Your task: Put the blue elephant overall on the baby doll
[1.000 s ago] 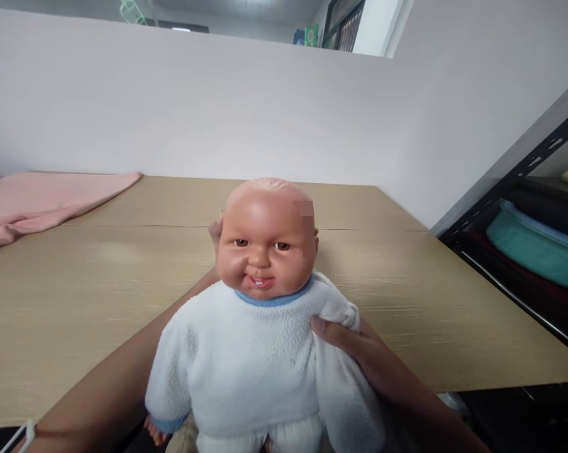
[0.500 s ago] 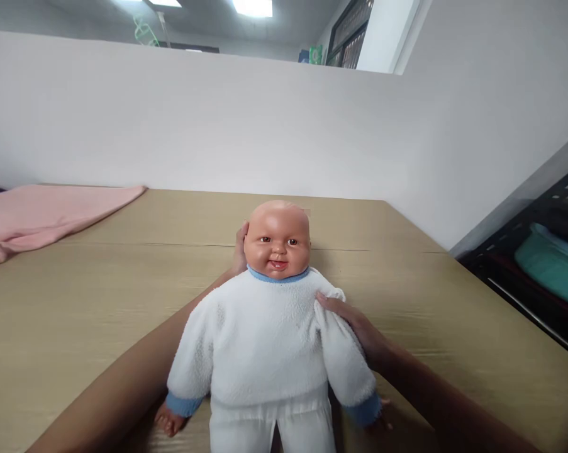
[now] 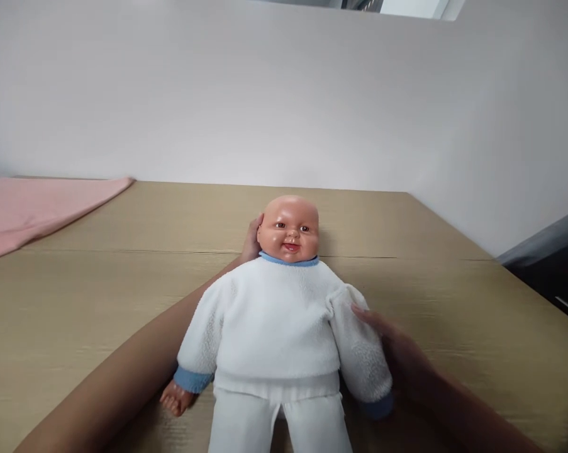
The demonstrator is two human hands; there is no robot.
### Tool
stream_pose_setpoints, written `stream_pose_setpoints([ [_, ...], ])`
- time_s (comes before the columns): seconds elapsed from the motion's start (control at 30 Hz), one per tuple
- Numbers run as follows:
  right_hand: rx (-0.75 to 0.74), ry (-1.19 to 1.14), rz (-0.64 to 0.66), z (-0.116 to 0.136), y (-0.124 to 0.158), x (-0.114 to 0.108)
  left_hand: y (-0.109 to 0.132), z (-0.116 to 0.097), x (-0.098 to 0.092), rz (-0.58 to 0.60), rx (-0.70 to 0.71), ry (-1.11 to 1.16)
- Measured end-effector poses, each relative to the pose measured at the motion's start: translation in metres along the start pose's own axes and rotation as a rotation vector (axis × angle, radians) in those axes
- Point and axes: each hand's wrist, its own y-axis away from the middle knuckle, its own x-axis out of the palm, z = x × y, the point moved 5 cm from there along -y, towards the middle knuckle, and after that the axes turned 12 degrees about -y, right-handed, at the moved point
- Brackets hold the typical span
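A baby doll in a white fleece top with blue collar and cuffs and white trousers lies face up, its head toward the wall. My left hand is behind the doll's head and neck at the left, with most of its fingers hidden. My right hand is beside the doll's sleeve at the right. Its thumb rests on the white fleece, while the other fingers are out of sight behind the sleeve.
The doll is on a wide tan table. A pink cloth lies at the far left. Behind the table stands a pale wall, and a dark rack is at the right edge.
The view has tilted down and shifted. My right hand has slid outward from the doll's shoulder to the upper sleeve, and the bunched fleece there has loosened. My left hand stays behind the head.
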Motion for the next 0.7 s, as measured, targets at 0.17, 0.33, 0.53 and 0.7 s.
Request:
stream_pose_setpoints([
  [0.17,-0.065,0.106,-0.031,0.002,-0.003,-0.017,-0.030,-0.014,-0.027,-0.026,0.056,-0.104],
  [0.33,-0.476,0.557,-0.066,0.021,0.001,-0.012,-0.043,-0.017,-0.034,0.060,-0.024,-0.162],
  [0.53,-0.724,0.968,-0.134,0.021,0.001,-0.015,-0.042,-0.015,-0.019,0.172,-0.104,-0.169],
  [0.7,-0.859,1.088,-0.158,0.026,0.003,-0.019,-0.047,-0.015,-0.026,0.155,-0.148,-0.203],
])
